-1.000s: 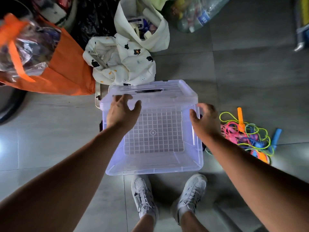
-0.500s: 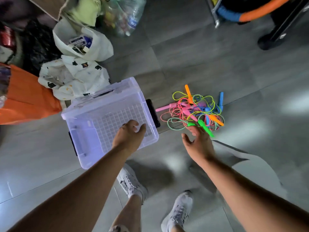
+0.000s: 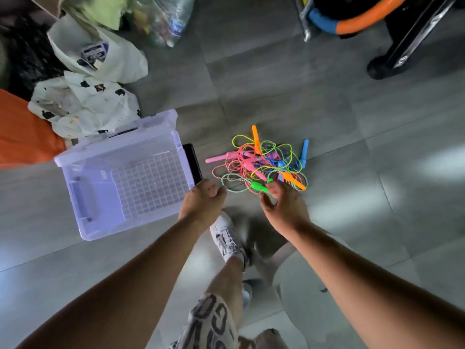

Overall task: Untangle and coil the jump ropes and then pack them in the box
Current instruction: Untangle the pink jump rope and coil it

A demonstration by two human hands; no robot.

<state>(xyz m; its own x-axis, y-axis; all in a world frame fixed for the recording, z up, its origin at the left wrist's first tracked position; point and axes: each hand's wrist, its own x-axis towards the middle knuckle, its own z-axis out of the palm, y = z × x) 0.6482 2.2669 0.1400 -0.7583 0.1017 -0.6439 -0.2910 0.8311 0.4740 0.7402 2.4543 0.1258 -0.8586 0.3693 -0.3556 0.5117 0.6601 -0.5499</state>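
A clear plastic box [image 3: 75, 182] sits on the grey floor at the left with nothing inside. To its right lies a tangled heap of jump ropes [image 3: 261, 165] with pink, orange, blue and green handles. My left hand [image 3: 201, 201] hovers just off the box's near right corner, fingers loosely curled, holding nothing. My right hand [image 3: 283, 204] reaches over the near edge of the heap, fingers spread beside the green handle [image 3: 259, 186]; whether it touches the handle is not clear.
Cloth bags [image 3: 85, 107] and an orange bag [image 3: 22, 132] crowd the floor behind the box. A black object [image 3: 192, 161] lies against the box's right side. An orange and blue hoop [image 3: 352, 21] and a black stand [image 3: 402, 46] are at the back right. My feet stand below my hands.
Both hands have left the box. The left hand came off its inside to the near right corner; the right hand moved onto the near edge of the rope heap. The view swung right.
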